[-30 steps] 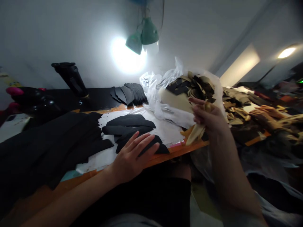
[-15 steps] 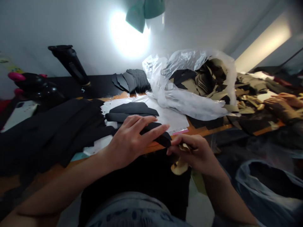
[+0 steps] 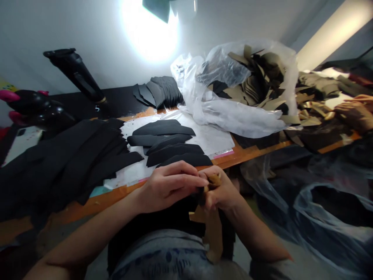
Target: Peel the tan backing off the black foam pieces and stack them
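My left hand (image 3: 171,184) is closed at the table's front edge, its fingertips pressed together against my right hand (image 3: 223,194). What they pinch is mostly hidden; a small dark patch shows between the hands. My right hand is wrapped round crumpled tan paper strips (image 3: 214,235), which hang below it over my lap. Just beyond the hands, several black, flat cut pieces (image 3: 177,152) lie overlapping on a white sheet (image 3: 214,138). To the left, a broad fan of similar black pieces (image 3: 72,149) covers the table.
Behind stands a row of black pieces (image 3: 166,91). A clear plastic bag (image 3: 233,118) of dark and tan scraps sits back right. A black hair clipper (image 3: 77,76) leans by the wall, near a black figurine (image 3: 37,105). Another person's hand (image 3: 355,111) is far right, above a lined bin (image 3: 303,206).
My left hand has left the black piece, which now lies with the others on the sheet. Both hands have come together nearer my body, and the tan strips hang lower. The view has shifted slightly.
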A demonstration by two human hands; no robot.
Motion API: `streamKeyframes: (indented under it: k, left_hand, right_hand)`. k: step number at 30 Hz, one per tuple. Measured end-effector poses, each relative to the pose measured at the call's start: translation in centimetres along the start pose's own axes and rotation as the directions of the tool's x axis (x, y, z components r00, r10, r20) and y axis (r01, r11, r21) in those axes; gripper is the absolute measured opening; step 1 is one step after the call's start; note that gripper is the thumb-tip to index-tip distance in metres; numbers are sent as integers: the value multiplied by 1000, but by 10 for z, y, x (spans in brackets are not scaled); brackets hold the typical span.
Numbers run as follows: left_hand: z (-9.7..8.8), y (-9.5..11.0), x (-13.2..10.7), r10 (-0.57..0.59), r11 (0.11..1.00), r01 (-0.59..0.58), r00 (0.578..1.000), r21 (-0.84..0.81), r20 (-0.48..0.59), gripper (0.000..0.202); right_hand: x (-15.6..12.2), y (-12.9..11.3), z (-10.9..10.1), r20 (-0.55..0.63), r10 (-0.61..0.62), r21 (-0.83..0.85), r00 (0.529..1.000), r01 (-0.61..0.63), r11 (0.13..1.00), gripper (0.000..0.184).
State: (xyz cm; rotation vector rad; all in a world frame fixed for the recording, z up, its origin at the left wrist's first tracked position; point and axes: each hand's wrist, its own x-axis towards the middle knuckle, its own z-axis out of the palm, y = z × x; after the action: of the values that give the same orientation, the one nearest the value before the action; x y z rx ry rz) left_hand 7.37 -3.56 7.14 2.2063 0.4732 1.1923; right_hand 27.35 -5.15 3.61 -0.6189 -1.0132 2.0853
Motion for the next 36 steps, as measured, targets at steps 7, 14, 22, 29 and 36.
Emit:
streamKeyframes:
  k: [7,14,22,29,36]
  left_hand:
    - [-1,-14,-26,-76,997,80,978,13,-196,12]
    - [8,-20,-24,-108,991,109,994,78,-17,32]
    - [-3,-30,-55,-176,983,182,884,-28,-432,6]
    - [-80,-26,-67,-458,876,162,577,-455,-677,19]
    - [-30,-18,-32,-396,892,343,908,295,141,17]
  right_hand:
    - [6,35,-6,-62,-193,285,979,203,937,47]
    - [10,44,-2,-159,-76,140,984,99,985,56]
    - [4,46,-19,-506,-36,247,862,184,951,50]
    - [-52,27,-94,-637,-255,-86,727,261,961,41]
    - [-39,-6,-46,-241,-177,-693,954,-41,719,32]
